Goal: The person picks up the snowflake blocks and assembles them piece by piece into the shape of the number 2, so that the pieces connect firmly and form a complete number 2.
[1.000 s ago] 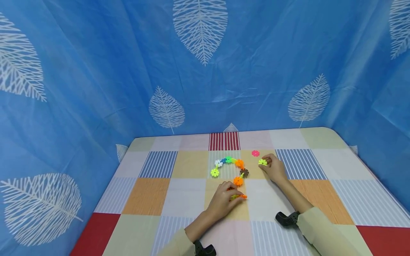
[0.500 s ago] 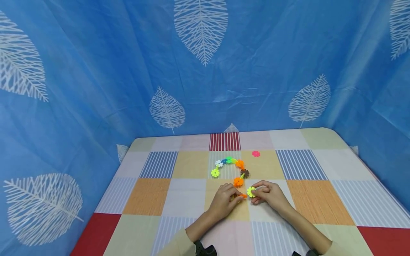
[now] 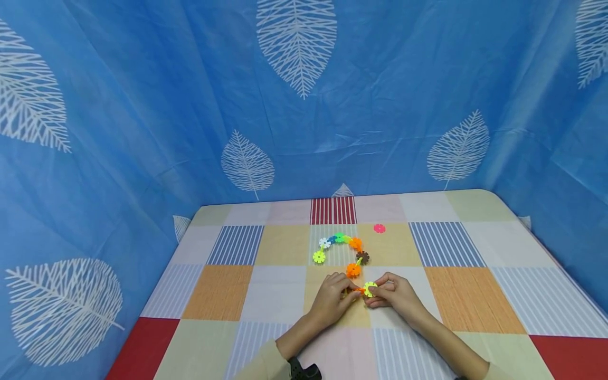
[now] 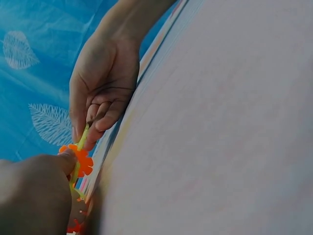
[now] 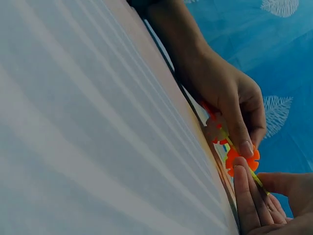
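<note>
In the head view my left hand [image 3: 330, 300] pinches an orange flower-shaped linking disc [image 4: 85, 165], with thumb and fingertips on it in the left wrist view. My right hand [image 3: 401, 300] pinches a yellow-green flower-shaped disc [image 3: 370, 289], set edge-on against the orange one, their notched rims meeting. Another yellow strip of disc and a red-orange disc [image 5: 210, 108] show behind my left fingers, partly hidden. Just beyond the hands, a curved chain of joined discs lies on the cloth, from an orange disc [image 3: 353, 270] past a brown disc [image 3: 363, 257] to a yellow-green end disc [image 3: 319, 257].
One loose pink disc [image 3: 379, 228] lies beyond my right hand. The table is covered by a patchwork cloth [image 3: 280, 287], with a blue leaf-print curtain [image 3: 380, 148] rising behind it and at both sides.
My right hand has come from near the pink disc toward my left hand, carrying the yellow-green disc, which now meets the orange disc. My left hand has stayed in place.
</note>
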### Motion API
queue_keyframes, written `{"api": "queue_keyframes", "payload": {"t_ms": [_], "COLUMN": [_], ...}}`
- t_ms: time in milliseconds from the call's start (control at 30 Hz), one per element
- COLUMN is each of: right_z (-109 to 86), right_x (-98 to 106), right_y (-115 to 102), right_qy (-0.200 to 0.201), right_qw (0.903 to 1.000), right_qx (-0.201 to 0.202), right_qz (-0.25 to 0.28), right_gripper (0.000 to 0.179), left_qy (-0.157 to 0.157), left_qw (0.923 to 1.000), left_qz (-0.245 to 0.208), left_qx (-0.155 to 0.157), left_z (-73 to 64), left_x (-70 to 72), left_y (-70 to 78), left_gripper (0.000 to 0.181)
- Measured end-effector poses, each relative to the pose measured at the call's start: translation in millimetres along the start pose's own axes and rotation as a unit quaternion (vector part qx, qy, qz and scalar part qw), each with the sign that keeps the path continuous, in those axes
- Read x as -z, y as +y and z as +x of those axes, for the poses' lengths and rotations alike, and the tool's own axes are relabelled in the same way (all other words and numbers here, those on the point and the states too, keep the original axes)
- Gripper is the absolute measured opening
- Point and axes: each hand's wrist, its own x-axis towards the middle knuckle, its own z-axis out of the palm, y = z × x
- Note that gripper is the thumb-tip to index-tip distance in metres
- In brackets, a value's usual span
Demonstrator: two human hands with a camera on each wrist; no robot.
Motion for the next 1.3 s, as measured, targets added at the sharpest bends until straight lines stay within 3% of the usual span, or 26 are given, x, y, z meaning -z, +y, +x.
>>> {"api": "queue_keyframes", "payload": {"t_ms": [300,467,600,700,767,900,967,1133,1300], "right_z": [-2.5,-3.9,-1.2,6.1,14.8,41.7,58.1,97.6,121.5], "right_x": [-5,-7,-3,6,14,34,45,64,68], "right_y": [-1,-5,-9,-17,-24,-36,-37,-32,-30], "right_qy": [-0.011,-0.019,-0.043,-0.044,-0.013,0.082,0.116,0.155,0.161], "right_qw": [0.9992,0.9992,0.9983,0.9881,0.971,0.9153,0.8913,0.8549,0.7912], "right_qx": [-0.024,-0.022,-0.018,-0.003,0.016,0.075,0.113,0.159,0.149], "right_qz": [0.03,0.027,-0.036,-0.147,-0.238,-0.387,-0.423,-0.469,-0.571], "right_gripper": [0.027,0.027,0.023,0.023,0.021,0.015,0.015,0.034,0.041], "left_qy": [0.009,-0.017,-0.056,-0.082,-0.095,-0.1,-0.099,-0.106,-0.101], "left_qw": [0.9992,0.9992,0.9984,0.9954,0.9923,0.9869,0.9847,0.9814,0.9797], "left_qz": [-0.039,-0.035,0.0,0.045,0.072,0.12,0.136,0.152,0.165], "left_qx": [-0.002,0.001,-0.003,-0.022,-0.031,-0.042,-0.047,-0.051,-0.054], "left_z": [-0.9,1.9,3.5,4.9,6.0,9.5,11.9,14.6,13.2], "left_x": [-2.3,0.8,6.7,11.3,13.4,13.4,11.3,5.6,2.9], "left_y": [-4.1,-4.5,-2.4,-1.0,-0.5,0.7,2.4,7.0,6.1], "left_gripper": [0.011,0.012,0.013,0.013,0.014,0.022,0.029,0.042,0.041]}}
